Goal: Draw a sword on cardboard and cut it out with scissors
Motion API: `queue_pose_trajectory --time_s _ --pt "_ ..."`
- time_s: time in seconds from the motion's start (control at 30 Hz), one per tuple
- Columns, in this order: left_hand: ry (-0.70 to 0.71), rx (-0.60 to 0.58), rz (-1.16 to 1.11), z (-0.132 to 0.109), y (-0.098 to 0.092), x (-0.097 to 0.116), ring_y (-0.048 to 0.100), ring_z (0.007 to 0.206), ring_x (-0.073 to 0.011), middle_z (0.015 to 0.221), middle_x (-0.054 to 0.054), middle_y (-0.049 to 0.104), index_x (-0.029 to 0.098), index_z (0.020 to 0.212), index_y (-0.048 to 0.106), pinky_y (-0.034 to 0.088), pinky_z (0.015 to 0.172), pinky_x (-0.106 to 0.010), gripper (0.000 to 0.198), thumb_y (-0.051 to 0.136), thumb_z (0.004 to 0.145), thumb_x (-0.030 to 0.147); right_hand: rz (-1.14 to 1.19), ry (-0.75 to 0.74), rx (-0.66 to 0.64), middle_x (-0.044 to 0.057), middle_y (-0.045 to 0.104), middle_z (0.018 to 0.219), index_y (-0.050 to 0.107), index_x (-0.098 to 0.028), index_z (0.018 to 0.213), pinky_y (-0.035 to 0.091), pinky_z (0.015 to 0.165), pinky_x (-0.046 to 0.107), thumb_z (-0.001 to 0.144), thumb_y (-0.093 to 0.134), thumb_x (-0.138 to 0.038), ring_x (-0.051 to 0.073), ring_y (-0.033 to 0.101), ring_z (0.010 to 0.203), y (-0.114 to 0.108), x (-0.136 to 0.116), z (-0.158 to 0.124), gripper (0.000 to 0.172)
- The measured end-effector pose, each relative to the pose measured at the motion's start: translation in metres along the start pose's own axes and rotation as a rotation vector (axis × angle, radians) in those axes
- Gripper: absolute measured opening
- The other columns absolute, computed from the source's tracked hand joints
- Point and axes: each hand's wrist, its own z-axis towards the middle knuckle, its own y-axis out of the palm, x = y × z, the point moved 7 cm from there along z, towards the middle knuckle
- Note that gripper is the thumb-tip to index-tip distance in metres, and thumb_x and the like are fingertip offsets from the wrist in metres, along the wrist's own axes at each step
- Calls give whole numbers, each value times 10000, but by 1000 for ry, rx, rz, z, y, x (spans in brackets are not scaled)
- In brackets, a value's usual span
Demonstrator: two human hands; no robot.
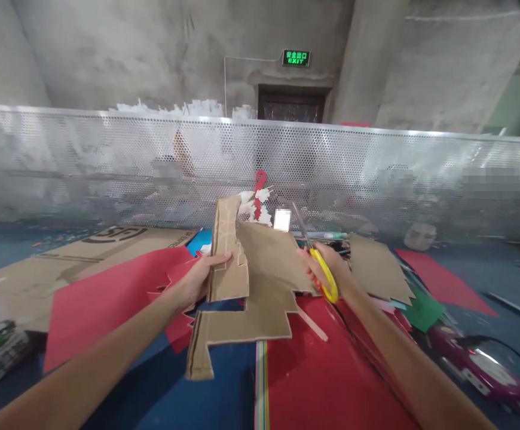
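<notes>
My left hand (202,273) is closed on a narrow cut piece of cardboard (231,280), thumb laid on its front face. Pale lines are marked on that piece. Right behind it is a larger stepped cardboard sheet (271,283) with jagged edges; whether the two are joined I cannot tell. Yellow-handled scissors (325,276) are in my right hand (332,263), blades pointing up and away from the cardboard. The fingers of this hand are close to the larger sheet's right edge, and I cannot tell whether they grip it.
Red paper sheets (121,304) lie left, over a flattened carton (80,263). A red stack (323,370) with coloured edges is in front. To the right are cardboard (376,269), green paper (424,310) and a purple corded device (484,364). A perforated metal screen (354,173) stands behind.
</notes>
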Motion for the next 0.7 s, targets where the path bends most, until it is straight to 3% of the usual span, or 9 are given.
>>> queue_pose_trajectory --time_s 0.1,0.23,0.37,0.5,0.6,0.7 --pt "41 54 40 -1 -3 6 765 594 -258 765 -112 811 129 1089 738 655 641 -370 339 768 756 186 -106 28 41 9 647 588 590 -226 878 401 390 223 852 711 -539 162 595 446 -28 32 21 337" --pt "30 42 55 1 -10 14 788 685 -280 866 -138 824 127 1067 744 665 669 -381 329 773 745 184 -73 35 -17 31 692 632 575 -224 848 446 449 239 806 774 -516 183 640 511 -35 59 30 356" --pt "-106 -25 46 2 -8 4 794 723 -310 813 -149 816 118 1053 750 665 701 -405 319 769 757 235 -16 9 -120 25 682 623 548 -220 814 436 441 238 756 824 -499 189 639 508 -20 61 29 397" --pt "-101 -59 81 1 2 -7 795 727 -294 833 -154 819 122 1054 751 658 719 -375 333 793 741 228 24 41 -186 39 708 688 546 -218 863 432 432 225 771 805 -507 202 675 556 -9 59 27 399" --pt "-63 -90 172 -3 8 -6 793 718 -281 866 -155 822 134 1017 751 654 707 -363 334 844 709 222 6 51 -135 35 705 703 551 -217 888 440 443 220 785 784 -520 188 668 563 -18 59 29 396" --pt "0 -101 226 -11 9 8 786 687 -278 851 -144 822 145 978 749 655 688 -370 324 870 686 218 -28 5 -21 23 688 712 562 -206 893 479 490 227 778 773 -566 171 657 588 -39 55 31 434"
